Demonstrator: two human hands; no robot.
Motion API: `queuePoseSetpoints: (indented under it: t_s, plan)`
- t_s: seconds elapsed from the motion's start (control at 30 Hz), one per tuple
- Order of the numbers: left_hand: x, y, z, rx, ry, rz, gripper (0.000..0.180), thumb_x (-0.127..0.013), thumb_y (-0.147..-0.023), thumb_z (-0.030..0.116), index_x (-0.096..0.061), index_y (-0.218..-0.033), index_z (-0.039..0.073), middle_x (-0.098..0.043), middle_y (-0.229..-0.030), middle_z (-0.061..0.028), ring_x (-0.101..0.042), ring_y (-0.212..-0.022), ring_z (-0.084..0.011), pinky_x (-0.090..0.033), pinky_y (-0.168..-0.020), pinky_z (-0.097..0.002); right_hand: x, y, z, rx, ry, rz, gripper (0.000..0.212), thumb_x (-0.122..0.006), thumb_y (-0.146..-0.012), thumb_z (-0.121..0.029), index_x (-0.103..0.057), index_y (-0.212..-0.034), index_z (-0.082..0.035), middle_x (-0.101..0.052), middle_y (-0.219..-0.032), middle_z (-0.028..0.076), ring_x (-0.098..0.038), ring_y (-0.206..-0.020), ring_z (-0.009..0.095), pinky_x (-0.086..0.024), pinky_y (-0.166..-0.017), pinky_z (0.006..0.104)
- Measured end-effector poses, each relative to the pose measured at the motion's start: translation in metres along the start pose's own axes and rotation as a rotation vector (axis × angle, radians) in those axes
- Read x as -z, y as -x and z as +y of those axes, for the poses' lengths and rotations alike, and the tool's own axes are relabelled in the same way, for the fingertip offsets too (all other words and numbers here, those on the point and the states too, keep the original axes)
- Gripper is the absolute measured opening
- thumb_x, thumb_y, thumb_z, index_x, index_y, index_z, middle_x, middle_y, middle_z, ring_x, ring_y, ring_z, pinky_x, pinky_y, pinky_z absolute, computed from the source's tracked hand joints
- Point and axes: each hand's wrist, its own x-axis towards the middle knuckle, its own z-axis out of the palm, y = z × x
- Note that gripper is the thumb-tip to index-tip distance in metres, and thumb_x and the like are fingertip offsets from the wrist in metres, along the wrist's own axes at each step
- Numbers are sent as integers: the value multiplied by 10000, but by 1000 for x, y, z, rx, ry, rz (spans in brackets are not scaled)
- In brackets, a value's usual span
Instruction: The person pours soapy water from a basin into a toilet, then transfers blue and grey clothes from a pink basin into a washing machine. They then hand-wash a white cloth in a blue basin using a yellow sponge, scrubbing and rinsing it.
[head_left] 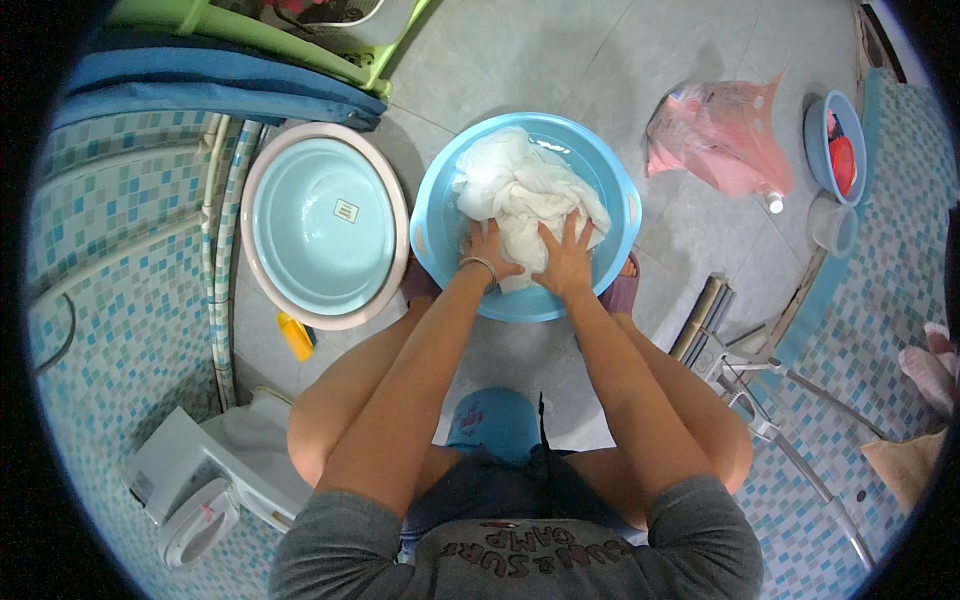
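Note:
A wet white cloth lies bunched in a light blue basin on the floor in front of me, with water around it. My left hand rests on the cloth's near left part, fingers spread, a bracelet on the wrist. Close beside it, my right hand presses on the near right part with its fingers apart. Neither hand is closed around the fabric. The cloth's underside is hidden.
At left stand a pink-rimmed basin with a pale blue one inside, and a yellow plastic piece. To the right are a pink plastic bag, a blue bowl, a clear tub and a mop. A blue stool is beneath me.

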Motion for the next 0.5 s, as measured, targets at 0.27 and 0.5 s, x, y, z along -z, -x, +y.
queuePoseSetpoints:
  t_s: [0.27,0.5]
  plan:
    - [-23,-24,-35,-122,286,334,1100,-810,-531,392,-160,-1391,172,-255,-1344,-211,-340,-1195,-365,-389,-927,-427,1,-52,36,-242,-746,229,377,-618,-606,-117,-624,-979,-64,-606,-984,185,-560,-902,344,-464,-771,404]
    - [11,58,-5,-23,1014,-68,654,-657,-733,220,-355,-1307,136,-600,-893,-69,-539,-602,-157,-379,-400,-283,15,14,27,-616,-1798,189,446,-551,-585,-67,-537,-1006,77,-588,-839,120,-577,-757,263,-462,-687,355]
